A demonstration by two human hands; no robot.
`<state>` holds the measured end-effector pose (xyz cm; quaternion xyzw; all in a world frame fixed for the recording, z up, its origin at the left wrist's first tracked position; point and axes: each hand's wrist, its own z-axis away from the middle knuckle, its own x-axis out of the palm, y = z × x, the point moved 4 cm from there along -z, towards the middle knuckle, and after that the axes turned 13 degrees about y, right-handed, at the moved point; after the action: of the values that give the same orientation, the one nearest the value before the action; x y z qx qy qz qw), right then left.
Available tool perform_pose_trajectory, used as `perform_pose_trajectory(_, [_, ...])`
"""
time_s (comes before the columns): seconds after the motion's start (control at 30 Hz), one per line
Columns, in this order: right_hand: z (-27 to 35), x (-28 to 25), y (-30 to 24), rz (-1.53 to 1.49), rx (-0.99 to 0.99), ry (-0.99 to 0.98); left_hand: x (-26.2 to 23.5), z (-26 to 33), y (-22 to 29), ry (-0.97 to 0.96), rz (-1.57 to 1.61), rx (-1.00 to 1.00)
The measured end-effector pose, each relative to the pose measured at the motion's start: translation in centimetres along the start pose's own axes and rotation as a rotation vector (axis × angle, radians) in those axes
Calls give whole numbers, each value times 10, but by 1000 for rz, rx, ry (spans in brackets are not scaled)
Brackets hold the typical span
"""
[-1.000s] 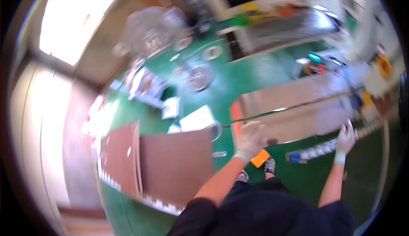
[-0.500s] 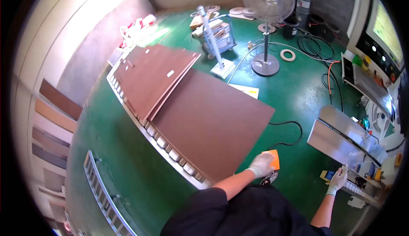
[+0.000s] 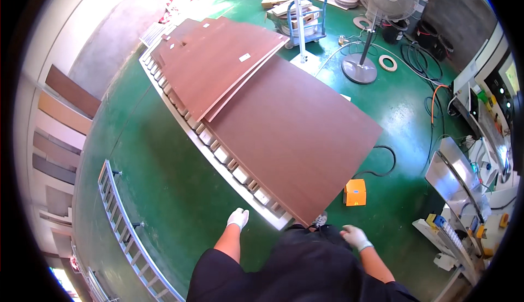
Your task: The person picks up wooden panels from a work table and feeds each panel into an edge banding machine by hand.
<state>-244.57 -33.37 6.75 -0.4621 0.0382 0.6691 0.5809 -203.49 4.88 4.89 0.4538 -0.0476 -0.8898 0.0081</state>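
A large brown panel (image 3: pixel 295 133) lies flat on a long roller conveyor (image 3: pixel 218 160), its near corner close in front of me. My left hand (image 3: pixel 238 218), in a white glove, hangs over the floor left of the conveyor. Its fingers are curled in, with nothing seen in them. My right hand (image 3: pixel 356 237), gloved too, is right of the panel's near corner, fingers loosely apart and holding nothing. Just beyond it an orange box-shaped cover (image 3: pixel 355 193) stands on the floor. More brown panels (image 3: pixel 224 62) overlap the large panel's far side.
A metal ladder-like roller frame (image 3: pixel 126 234) lies along the left. On the right stands a machine with a metal plate (image 3: pixel 457 168). A pedestal fan (image 3: pixel 360 67), a blue trolley (image 3: pixel 305 24) and dark hoses (image 3: pixel 417 64) occupy the far side of the green floor.
My left hand has left the orange cover and swung to the conveyor's left side. My right hand has come away from the machine toward my body. The view has turned rightward things farther right.
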Motion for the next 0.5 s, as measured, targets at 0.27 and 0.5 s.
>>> perform_pose_trajectory(0.27, [-3,46,23,-88,77,35,38,94,89,-266,23,611])
perform_pose_trajectory(0.5, [48,52,152,-962,585,573,-9,-55,26,15,98,634])
